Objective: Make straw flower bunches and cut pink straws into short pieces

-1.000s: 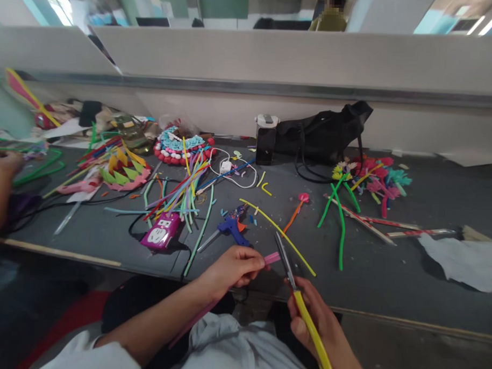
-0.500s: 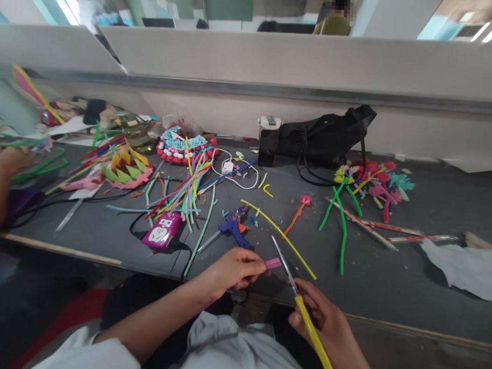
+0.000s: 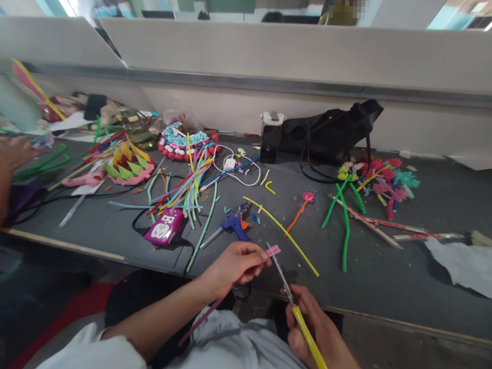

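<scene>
My left hand (image 3: 243, 264) is closed in a pinch on a pink strip (image 3: 274, 251), whose short flat end sticks out past the fingertips. A long thin pink length (image 3: 201, 322) hangs below that wrist toward my lap. In my right hand (image 3: 315, 329) are scissors (image 3: 305, 329) with yellow handles, fingers wrapped round them. Their blades lie across the strip's end, close to my left fingertips; whether they touch it, I cannot tell. Just beyond my left hand lies a blue glue gun (image 3: 234, 224). A yellow pipe cleaner (image 3: 286, 237) curves along the table past both hands.
On the grey table (image 3: 379, 297) sit a purple power socket (image 3: 165, 227), a bundle of coloured pipe cleaners (image 3: 185, 185) and an orange-stemmed pink flower (image 3: 308, 197). A black bag (image 3: 330, 136) and phone (image 3: 270, 143) stand behind. Another person's hand (image 3: 15, 152) is at far left.
The scissor tips have moved left and across the pink strip's end. My left hand has turned slightly, and the long pink length now shows below the wrist. The view has shifted a little.
</scene>
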{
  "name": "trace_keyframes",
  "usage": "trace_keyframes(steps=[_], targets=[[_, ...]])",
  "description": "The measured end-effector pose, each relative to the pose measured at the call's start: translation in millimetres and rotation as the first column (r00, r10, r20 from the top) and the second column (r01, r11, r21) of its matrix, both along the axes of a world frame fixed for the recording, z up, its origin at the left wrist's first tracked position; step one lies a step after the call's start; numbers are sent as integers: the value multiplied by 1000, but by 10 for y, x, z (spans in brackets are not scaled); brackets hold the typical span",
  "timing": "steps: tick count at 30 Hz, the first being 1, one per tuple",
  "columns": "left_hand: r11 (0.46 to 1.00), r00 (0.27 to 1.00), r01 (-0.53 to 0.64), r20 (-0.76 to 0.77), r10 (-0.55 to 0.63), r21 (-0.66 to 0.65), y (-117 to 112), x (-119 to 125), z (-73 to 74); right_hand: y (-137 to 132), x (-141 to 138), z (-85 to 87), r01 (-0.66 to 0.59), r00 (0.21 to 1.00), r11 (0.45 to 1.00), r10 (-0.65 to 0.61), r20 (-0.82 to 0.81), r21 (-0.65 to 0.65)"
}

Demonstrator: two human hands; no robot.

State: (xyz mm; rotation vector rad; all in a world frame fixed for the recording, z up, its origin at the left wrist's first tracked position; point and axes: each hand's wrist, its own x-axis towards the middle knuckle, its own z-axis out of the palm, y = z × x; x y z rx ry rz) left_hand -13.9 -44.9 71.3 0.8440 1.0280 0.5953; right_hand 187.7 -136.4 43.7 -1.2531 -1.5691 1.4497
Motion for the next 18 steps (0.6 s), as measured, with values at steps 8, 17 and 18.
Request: trace_keyframes(steps=[8, 17, 18], targets=[[998, 997, 53, -50, -54, -27, -57, 85, 20, 41, -169, -204, 93, 994, 995, -94, 48, 37], [994, 993, 94, -71, -98, -47, -59, 128, -14, 12, -175, -253, 115, 991, 993, -116, 62, 17], [993, 992, 103, -74, -106, -52, -57, 131, -25, 13, -188, -257, 130, 990, 991, -131, 57, 24]])
